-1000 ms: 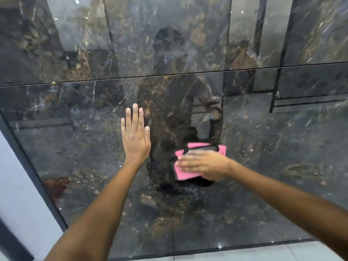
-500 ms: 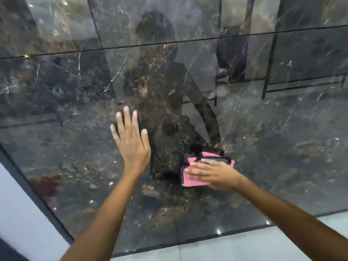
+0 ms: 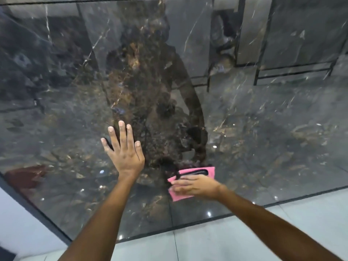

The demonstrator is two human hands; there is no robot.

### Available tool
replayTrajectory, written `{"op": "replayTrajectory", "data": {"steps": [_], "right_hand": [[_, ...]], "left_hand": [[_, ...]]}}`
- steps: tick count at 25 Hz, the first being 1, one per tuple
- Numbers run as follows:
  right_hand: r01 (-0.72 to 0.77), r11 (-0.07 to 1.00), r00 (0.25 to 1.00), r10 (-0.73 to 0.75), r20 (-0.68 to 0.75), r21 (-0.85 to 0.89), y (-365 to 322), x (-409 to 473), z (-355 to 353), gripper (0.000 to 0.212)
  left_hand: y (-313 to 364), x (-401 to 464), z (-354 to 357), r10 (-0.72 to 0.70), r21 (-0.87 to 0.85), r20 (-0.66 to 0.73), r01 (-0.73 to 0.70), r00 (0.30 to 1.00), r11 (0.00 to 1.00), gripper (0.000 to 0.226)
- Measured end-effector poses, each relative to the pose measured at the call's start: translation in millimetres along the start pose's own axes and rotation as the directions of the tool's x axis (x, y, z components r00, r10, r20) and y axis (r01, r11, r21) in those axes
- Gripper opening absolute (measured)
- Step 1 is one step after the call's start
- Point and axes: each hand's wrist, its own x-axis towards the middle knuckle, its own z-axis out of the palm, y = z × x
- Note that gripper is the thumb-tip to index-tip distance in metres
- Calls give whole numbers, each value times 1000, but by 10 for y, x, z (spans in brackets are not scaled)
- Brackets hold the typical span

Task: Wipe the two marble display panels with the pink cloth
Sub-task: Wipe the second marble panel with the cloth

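A pale gray floor runs along the bottom, and a big dark marble panel stands up from it, shiny like a mirror. A dark edge strip goes down its left side, with a white wall next to that.

My two bare arms reach out from the bottom of the view. There are two hands and one cloth.

My right hand is closest to the floor. It lies flat on the pink cloth, fingers straight and pointing left, and presses it against the marble. The cloth sits under my palm and fingers. Pink sticks out above my fingers and a little below them too. It has a dark trim near its top edge. The hand looks a bit blurry.

My left hand is higher up and to the left of the cloth, not touching it. It is wide open, all five fingers spread and pointing up, flat on the stone.

The cloth is low on the panel, near its bottom edge, about the middle of the view.

Farther up, the marble has brown and gold spots and thin white lines. I can see a dim reflection of a person in it, and dark frames reflected on the right. Near the very top, a thin seam crosses the stone. I can only tell one panel clearly.
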Motion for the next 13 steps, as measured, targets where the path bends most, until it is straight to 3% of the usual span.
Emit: {"op": "replayTrajectory", "data": {"steps": [1,3,4,5,6,7,8,9,10,11,12,13], "right_hand": [[-11,1000,999,12,-51,19,141,-154,-30,84],[-254,966,951,258,-173,43,734,-432,-210,76],[-391,919,891,390,-234,42,1076,-567,-343,74],[-558,824,771,560,-303,103,1389,-666,-471,78],[-723,653,567,748,-345,227,1578,-678,-593,84],[-827,392,276,907,-318,402,1608,-581,-706,88],[-845,139,23,974,-224,517,1523,-401,-786,87],[-824,40,-49,989,-140,565,1376,-177,-856,84],[-820,205,139,977,-162,535,1225,16,-883,79],[-738,540,479,841,-249,404,1155,97,-897,75],[-572,791,751,611,-251,217,1264,46,-903,73],[-475,876,844,482,-235,86,1541,-90,-950,73]], "left_hand": [[-4,28,-1,-2,-3,16,2,1000,1000,57],[54,78,11,-21,37,28,20,999,999,55],[104,77,-15,-79,30,46,78,996,996,53],[186,69,-50,-137,-9,61,138,989,990,51],[296,102,-86,-167,-72,74,172,983,982,49],[423,212,-117,-162,-139,79,172,984,975,47],[556,430,-136,-131,-192,61,140,990,971,46],[661,733,-141,-94,-235,32,99,995,967,47],[746,1069,-144,-78,-261,2,76,997,962,47],[829,1391,-144,-73,-253,-21,65,997,965,49],[888,1631,-133,-67,-205,-34,59,997,977,50],[920,1762,-108,-65,-135,-37,59,997,989,51]]}}
